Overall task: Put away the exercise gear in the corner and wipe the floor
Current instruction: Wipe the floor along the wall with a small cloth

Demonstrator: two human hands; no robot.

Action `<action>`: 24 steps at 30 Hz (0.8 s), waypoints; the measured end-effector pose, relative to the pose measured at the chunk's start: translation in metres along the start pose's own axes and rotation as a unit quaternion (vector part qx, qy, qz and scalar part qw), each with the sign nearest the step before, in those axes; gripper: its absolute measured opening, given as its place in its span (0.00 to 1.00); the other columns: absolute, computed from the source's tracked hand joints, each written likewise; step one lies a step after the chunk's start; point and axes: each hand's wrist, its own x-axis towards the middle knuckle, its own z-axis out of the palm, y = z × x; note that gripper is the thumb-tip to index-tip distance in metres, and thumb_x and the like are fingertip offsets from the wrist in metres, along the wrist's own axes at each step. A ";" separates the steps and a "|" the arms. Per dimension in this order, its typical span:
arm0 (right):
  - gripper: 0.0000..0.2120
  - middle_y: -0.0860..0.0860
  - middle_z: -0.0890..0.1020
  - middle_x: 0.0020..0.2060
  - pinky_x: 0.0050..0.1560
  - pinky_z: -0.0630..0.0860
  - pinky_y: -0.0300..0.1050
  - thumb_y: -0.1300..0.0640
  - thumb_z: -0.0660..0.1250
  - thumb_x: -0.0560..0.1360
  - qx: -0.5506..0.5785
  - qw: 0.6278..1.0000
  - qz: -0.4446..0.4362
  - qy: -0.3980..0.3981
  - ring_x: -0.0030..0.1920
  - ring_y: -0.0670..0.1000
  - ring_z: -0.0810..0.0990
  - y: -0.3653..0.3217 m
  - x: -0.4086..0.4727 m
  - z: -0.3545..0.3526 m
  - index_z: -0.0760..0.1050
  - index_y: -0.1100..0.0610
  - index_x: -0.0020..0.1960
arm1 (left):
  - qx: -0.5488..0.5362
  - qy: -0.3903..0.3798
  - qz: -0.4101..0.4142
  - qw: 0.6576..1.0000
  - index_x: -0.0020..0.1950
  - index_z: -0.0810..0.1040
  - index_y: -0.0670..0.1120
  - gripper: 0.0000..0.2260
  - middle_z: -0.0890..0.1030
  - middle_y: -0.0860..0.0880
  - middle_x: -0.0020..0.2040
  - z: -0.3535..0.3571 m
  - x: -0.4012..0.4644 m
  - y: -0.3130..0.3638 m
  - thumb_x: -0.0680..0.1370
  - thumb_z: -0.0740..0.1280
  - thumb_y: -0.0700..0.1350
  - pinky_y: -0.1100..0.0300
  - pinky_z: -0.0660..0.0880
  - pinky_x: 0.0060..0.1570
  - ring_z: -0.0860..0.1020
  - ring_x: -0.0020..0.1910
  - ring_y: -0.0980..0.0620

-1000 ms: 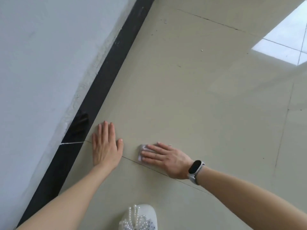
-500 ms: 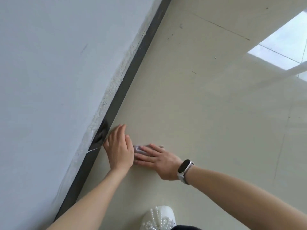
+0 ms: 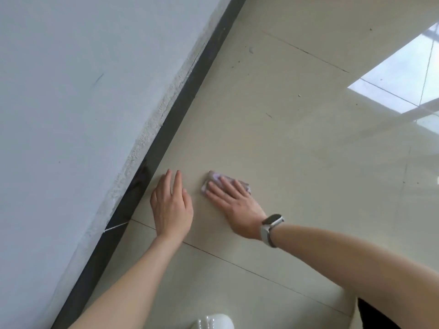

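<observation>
A small folded pale purple cloth (image 3: 215,178) lies on the beige tiled floor (image 3: 285,148). My right hand (image 3: 234,203), with a watch on its wrist, presses flat on the cloth with straight fingers and covers most of it. My left hand (image 3: 171,205) rests flat on the floor beside it, close to the wall, fingers straight and holding nothing. No exercise gear is in view.
A white wall (image 3: 83,103) with a black skirting board (image 3: 166,131) runs diagonally along the left. A white shoe tip (image 3: 215,321) shows at the bottom edge. A bright window reflection (image 3: 401,79) lies on the tiles at the right.
My right hand has slid the cloth to the right, away from my left hand and the wall. My left hand has stayed flat on the floor.
</observation>
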 end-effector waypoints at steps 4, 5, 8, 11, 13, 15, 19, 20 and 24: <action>0.30 0.48 0.65 0.72 0.73 0.45 0.50 0.62 0.50 0.70 -0.096 0.958 -0.255 -0.093 0.73 0.52 0.59 0.027 -0.003 0.004 0.61 0.52 0.72 | -0.014 0.034 -0.013 0.999 0.68 0.69 0.39 0.24 0.71 0.39 0.68 -0.002 0.017 0.005 0.77 0.48 0.47 0.46 0.67 0.63 0.69 0.67 0.39; 0.31 0.49 0.64 0.73 0.73 0.44 0.49 0.63 0.50 0.70 -0.101 0.952 -0.272 -0.100 0.74 0.52 0.58 0.040 0.011 -0.006 0.60 0.52 0.73 | -0.003 0.033 -0.012 0.999 0.68 0.69 0.40 0.24 0.71 0.39 0.68 -0.001 0.019 0.004 0.76 0.47 0.47 0.45 0.67 0.63 0.69 0.67 0.39; 0.33 0.50 0.57 0.75 0.73 0.39 0.46 0.69 0.51 0.71 -0.052 0.990 -0.123 -0.044 0.75 0.54 0.50 0.081 0.067 -0.044 0.55 0.51 0.74 | 0.051 0.002 -0.020 0.998 0.70 0.68 0.43 0.23 0.67 0.39 0.71 0.004 0.020 0.005 0.76 0.52 0.47 0.40 0.65 0.65 0.64 0.70 0.37; 0.37 0.48 0.47 0.76 0.74 0.39 0.48 0.71 0.51 0.71 0.009 0.993 0.112 0.018 0.76 0.54 0.43 0.127 0.128 -0.086 0.47 0.49 0.76 | 0.095 -0.071 -0.048 0.992 0.75 0.56 0.54 0.24 0.54 0.44 0.77 0.013 0.017 0.020 0.78 0.53 0.54 0.39 0.49 0.71 0.48 0.75 0.38; 0.37 0.48 0.45 0.76 0.74 0.38 0.50 0.70 0.50 0.71 0.036 0.983 0.179 0.022 0.76 0.54 0.40 0.137 0.155 -0.099 0.44 0.49 0.76 | 0.093 -0.092 -0.077 0.988 0.75 0.48 0.58 0.26 0.46 0.47 0.78 0.020 0.019 0.032 0.79 0.52 0.58 0.39 0.42 0.71 0.39 0.75 0.39; 0.38 0.49 0.43 0.76 0.74 0.38 0.52 0.70 0.50 0.71 0.049 0.980 0.190 0.031 0.76 0.56 0.39 0.126 0.156 -0.091 0.42 0.50 0.76 | 0.078 -0.082 -0.113 0.987 0.75 0.49 0.59 0.26 0.46 0.48 0.78 0.024 0.024 0.042 0.79 0.52 0.58 0.38 0.41 0.71 0.39 0.75 0.40; 0.37 0.51 0.55 0.76 0.73 0.46 0.54 0.67 0.48 0.67 0.020 0.996 -0.078 0.037 0.75 0.58 0.49 0.094 0.071 -0.038 0.52 0.52 0.75 | 0.033 0.019 -0.153 0.987 0.68 0.71 0.51 0.18 0.63 0.43 0.73 0.028 0.034 0.049 0.77 0.62 0.45 0.33 0.51 0.68 0.53 0.73 0.36; 0.37 0.50 0.56 0.75 0.73 0.45 0.53 0.68 0.48 0.66 0.012 0.991 -0.134 0.000 0.75 0.56 0.49 0.101 0.050 -0.035 0.53 0.52 0.75 | 0.041 0.042 -0.149 0.987 0.65 0.74 0.48 0.17 0.65 0.41 0.70 0.030 0.038 0.051 0.76 0.64 0.41 0.32 0.53 0.66 0.57 0.72 0.36; 0.38 0.48 0.49 0.76 0.75 0.41 0.51 0.70 0.50 0.69 -0.018 1.000 -0.011 -0.010 0.76 0.53 0.44 0.185 0.071 -0.077 0.47 0.49 0.76 | 0.070 0.011 -0.083 0.994 0.67 0.69 0.42 0.22 0.62 0.36 0.72 0.041 0.046 0.074 0.74 0.65 0.40 0.31 0.55 0.66 0.58 0.72 0.33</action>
